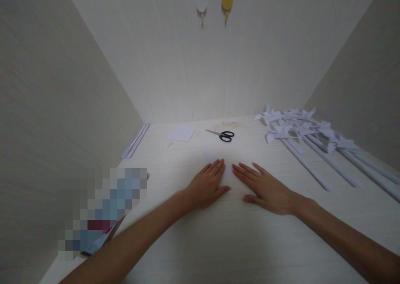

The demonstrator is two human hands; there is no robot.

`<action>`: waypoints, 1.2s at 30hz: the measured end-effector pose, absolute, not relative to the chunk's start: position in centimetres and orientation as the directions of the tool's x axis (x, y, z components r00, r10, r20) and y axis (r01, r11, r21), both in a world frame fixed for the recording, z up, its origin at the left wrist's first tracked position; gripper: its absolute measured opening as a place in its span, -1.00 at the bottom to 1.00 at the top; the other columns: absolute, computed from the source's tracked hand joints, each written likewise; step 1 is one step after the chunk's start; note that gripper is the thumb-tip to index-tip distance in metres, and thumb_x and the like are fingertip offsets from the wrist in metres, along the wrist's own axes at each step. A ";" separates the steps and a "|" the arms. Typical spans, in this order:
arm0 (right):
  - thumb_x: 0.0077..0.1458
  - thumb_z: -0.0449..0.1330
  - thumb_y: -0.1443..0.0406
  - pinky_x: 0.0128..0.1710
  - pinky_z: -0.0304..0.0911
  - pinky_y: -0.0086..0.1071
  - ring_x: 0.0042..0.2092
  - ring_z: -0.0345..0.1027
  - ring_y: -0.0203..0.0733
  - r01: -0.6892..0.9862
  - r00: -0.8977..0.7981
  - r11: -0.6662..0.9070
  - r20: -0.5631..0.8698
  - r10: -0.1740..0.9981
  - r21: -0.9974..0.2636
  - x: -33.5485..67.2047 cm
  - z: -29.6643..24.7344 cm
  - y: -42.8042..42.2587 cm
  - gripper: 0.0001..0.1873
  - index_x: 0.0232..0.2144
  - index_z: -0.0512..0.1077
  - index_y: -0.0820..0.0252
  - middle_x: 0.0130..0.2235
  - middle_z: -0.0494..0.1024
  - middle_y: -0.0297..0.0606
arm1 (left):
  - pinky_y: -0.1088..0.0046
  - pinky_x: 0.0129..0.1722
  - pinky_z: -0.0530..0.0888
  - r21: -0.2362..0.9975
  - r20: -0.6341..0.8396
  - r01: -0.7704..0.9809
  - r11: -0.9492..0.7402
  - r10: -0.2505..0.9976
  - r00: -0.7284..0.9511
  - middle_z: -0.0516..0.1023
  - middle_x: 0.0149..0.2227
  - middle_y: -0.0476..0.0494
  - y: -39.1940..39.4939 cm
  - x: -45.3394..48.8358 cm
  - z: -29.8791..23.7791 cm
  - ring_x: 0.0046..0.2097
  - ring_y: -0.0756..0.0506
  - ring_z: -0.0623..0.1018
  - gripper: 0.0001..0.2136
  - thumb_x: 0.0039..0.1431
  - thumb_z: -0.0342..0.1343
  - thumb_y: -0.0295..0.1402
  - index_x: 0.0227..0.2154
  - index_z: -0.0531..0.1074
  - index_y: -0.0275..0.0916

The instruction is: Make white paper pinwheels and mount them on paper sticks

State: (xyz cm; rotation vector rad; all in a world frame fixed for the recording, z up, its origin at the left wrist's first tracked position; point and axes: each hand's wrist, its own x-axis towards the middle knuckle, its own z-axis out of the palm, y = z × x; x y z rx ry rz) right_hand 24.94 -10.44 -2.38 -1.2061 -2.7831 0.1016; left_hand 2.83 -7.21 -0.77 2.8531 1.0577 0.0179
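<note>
My left hand (206, 184) lies flat on the white tabletop (218, 250), palm down, fingers stretched out and pointing forward. Just past its fingertips a small white paper piece (208, 155) pokes out; the rest of it is hidden or blends into the tabletop. To the right, my right hand (265, 188) also rests palm down with its fingers extended, a small gap from the left. Whether paper lies beneath this palm I cannot tell. Beyond both hands are black-handled scissors (221, 134) and a square white paper sheet (182, 133).
Several white paper pinwheels (278, 130) with rolled sticks (312, 170) are heaped at the right. Rolled paper sticks (136, 142) lie at the back left, and a pixelated object (115, 204) sits nearer. Walls enclose three sides; a yellow hook (227, 1) hangs at the back.
</note>
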 end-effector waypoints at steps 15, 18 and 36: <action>0.09 -0.16 0.01 0.12 -0.20 0.00 0.22 -0.26 -0.07 0.736 -0.668 0.670 0.057 0.742 -0.090 24.9 -2.2 -10.6 -0.29 0.18 -0.29 0.17 0.22 -0.14 -0.18 | 0.23 0.14 -0.04 -0.019 0.033 0.792 -0.610 0.792 0.610 -0.05 0.19 -0.37 -2.2 0.5 -1.3 0.21 -0.15 -0.04 -0.40 0.16 -0.41 -0.08 0.11 -0.04 -0.49; 0.09 -0.16 0.01 0.12 -0.20 0.00 0.21 -0.26 -0.07 0.733 -0.672 0.675 0.065 0.738 -0.089 24.9 -2.3 -10.5 -0.29 0.18 -0.29 0.17 0.22 -0.14 -0.18 | 0.20 0.14 -0.04 -0.025 0.018 0.798 -0.602 0.798 0.602 -0.11 0.21 -0.34 -2.3 0.6 -1.6 0.22 -0.15 -0.09 -0.38 0.16 -0.43 -0.07 0.12 -0.08 -0.48; 0.09 -0.16 0.01 0.12 -0.18 0.01 0.21 -0.25 -0.07 0.715 -0.681 0.690 0.108 0.724 -0.113 24.9 -2.5 -10.4 -0.29 0.18 -0.26 0.20 0.21 -0.12 -0.14 | 0.34 0.15 -0.04 0.110 0.003 0.549 -0.829 0.552 0.834 -0.14 0.22 -0.24 -6.9 3.1 -0.9 0.22 -0.05 -0.11 -0.47 0.19 -0.38 -0.16 0.15 -0.16 -0.35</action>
